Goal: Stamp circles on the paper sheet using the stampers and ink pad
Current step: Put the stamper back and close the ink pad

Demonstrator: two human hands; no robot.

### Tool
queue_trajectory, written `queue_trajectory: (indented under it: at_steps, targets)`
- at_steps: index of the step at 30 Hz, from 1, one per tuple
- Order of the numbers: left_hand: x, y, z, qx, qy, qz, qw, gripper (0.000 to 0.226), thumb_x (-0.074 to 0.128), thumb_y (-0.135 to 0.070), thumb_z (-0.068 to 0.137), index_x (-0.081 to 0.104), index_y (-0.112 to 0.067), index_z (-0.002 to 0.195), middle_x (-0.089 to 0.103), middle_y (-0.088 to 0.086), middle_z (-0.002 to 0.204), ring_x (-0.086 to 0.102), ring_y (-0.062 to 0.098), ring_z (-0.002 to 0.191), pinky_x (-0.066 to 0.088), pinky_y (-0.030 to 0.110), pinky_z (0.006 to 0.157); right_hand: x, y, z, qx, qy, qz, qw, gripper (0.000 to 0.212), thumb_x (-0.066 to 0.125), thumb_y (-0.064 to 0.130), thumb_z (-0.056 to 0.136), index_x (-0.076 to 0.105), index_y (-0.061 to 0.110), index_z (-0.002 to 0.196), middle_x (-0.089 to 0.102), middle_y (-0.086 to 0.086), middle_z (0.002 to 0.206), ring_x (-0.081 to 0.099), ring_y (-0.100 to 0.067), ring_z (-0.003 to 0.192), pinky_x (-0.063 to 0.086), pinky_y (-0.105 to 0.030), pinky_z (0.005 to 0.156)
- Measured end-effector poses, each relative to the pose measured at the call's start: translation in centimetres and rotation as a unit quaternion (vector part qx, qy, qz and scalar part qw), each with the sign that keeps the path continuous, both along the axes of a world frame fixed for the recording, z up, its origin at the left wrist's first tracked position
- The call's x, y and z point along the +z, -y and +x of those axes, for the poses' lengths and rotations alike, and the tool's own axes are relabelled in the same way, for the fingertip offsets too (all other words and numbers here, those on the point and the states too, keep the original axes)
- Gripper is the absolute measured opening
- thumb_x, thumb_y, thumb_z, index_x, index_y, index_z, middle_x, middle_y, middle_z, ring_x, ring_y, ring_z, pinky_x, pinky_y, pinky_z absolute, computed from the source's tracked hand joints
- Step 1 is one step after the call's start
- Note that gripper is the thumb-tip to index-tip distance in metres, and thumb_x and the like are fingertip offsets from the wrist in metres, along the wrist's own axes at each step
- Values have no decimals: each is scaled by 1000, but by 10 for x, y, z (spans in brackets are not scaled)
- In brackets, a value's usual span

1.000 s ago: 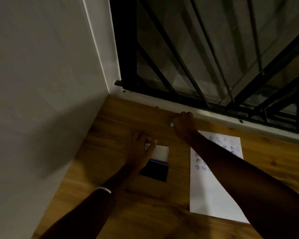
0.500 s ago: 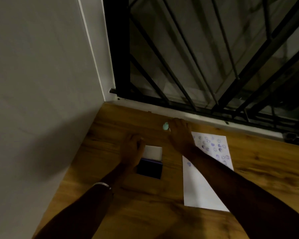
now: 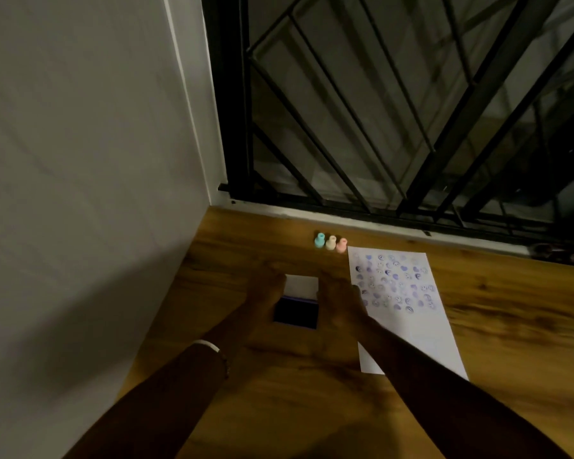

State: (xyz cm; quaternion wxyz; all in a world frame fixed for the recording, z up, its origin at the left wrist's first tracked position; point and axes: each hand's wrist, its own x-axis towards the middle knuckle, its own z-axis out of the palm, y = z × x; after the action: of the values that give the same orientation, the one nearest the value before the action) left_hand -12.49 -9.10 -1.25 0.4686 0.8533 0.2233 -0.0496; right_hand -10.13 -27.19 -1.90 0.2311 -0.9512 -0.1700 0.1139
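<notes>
The white paper sheet (image 3: 408, 313), its upper half crowded with purple stamped circles, lies flat on the wooden floor (image 3: 494, 342) to our right. Three small stampers, teal (image 3: 319, 240), cream (image 3: 330, 242) and pink (image 3: 342, 245), stand in a row beyond it, parked upright. Our left hand (image 3: 265, 294) and right hand (image 3: 337, 298) flank the open dark ink pad (image 3: 296, 313), probably to shut its white lid (image 3: 301, 285); in this dimness we cannot tell how the fingers lie.

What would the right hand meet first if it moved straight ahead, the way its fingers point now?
Probably the pink stamper, rightmost of three beyond the right hand; only bare table shows between them. Depth is unclear.
</notes>
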Motion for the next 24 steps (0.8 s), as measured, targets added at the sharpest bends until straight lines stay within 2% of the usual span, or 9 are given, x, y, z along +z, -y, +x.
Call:
queue_trajectory:
  at_steps: [3,6,9,11,13,15,17,20,24]
  targets:
    - [-3,1,1,26,0,-45,999,31,50,-11,94,58,-7,123,53,11,135,50,29,123,42,41,105,1,-6,0,4,-21,-6,1000,52,51,17,98,33,20,146,49,-10,141,51,-30,126,49,-41,99]
    - [-4,1,0,75,15,-120,990,34,56,-8,91,56,-5,126,52,15,136,51,31,124,43,47,106,-2,-13,-2,-55,-36,52,996,52,55,11,95,37,13,144,46,-12,145,46,-29,131,42,-36,105]
    - [-3,4,-5,122,50,-193,972,36,62,0,87,55,0,123,55,22,132,52,37,123,44,50,105,-3,-17,-1,-115,-15,79,990,48,57,11,93,44,12,139,48,-11,143,49,-27,128,41,-29,98]
    - [-2,4,-9,138,67,-222,963,37,63,7,84,55,2,120,56,26,129,54,40,120,48,49,100,0,-18,1,-140,6,56,989,41,60,13,92,51,12,132,56,-11,135,57,-26,116,44,-29,88]
    - [1,3,-11,119,67,-213,968,37,63,8,84,56,1,120,56,25,129,55,38,119,50,48,98,3,-17,2,-190,10,75,979,30,61,12,90,59,13,120,65,-10,119,61,-19,94,44,-24,72]
    - [4,1,-11,85,62,-188,977,38,64,5,85,57,-1,122,56,22,130,54,36,120,49,50,100,5,-16,3,-222,7,115,968,23,63,10,88,64,17,111,69,-7,110,55,-10,81,42,-19,64]
    - [7,-1,-11,53,53,-154,985,36,63,0,87,59,-2,123,57,19,130,55,33,120,48,48,101,7,-13,1,-205,10,132,970,20,65,10,87,67,16,107,70,-7,108,60,-12,83,48,-21,69]
    - [8,-4,-12,-2,47,-100,994,30,58,-10,93,61,-5,122,57,13,129,55,27,119,48,40,101,11,-10,-2,-174,12,165,971,20,64,10,89,69,15,108,69,-7,113,64,-21,104,50,-29,90]
    - [11,-5,-17,-73,48,-39,995,29,53,-24,96,64,-5,115,60,4,109,53,13,102,40,17,79,15,-4,-7,-141,33,203,968,15,64,10,90,69,14,103,70,-8,110,64,-21,103,49,-28,87]
